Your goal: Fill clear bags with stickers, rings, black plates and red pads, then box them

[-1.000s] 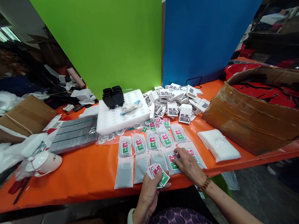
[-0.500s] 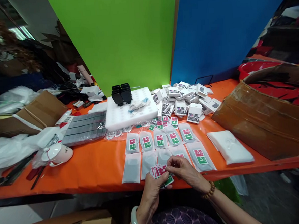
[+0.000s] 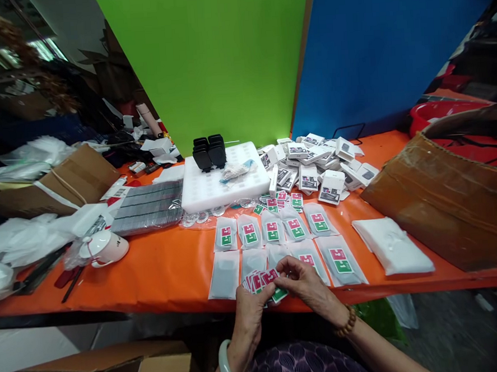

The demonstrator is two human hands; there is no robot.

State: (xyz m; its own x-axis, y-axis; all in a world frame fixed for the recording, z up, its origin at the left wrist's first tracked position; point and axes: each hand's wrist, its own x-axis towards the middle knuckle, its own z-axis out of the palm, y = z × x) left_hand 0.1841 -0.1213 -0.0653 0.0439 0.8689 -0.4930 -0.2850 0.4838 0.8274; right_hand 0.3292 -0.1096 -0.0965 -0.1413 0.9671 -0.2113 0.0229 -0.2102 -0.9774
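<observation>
My left hand (image 3: 250, 309) holds a fanned stack of small red-and-green cards (image 3: 260, 280) at the near edge of the orange table (image 3: 165, 269). My right hand (image 3: 307, 280) pinches the top card of that stack, fingers curled on it. Just beyond lie two rows of clear plastic sleeves (image 3: 272, 229); the far row and two on the near right hold red-and-green cards, while the near left sleeves (image 3: 224, 274) look empty.
A white foam tray (image 3: 223, 182) with black clips (image 3: 208, 152) stands behind the sleeves. Small white boxes (image 3: 314, 165) are piled to the right. A large taped cardboard box (image 3: 443, 202) and white bag stack (image 3: 393, 244) sit at right. A white mug (image 3: 103, 248) lies left.
My right hand left the card sleeve on the table and came back to the stack in my left hand. The view shifted left, so everything sits further right.
</observation>
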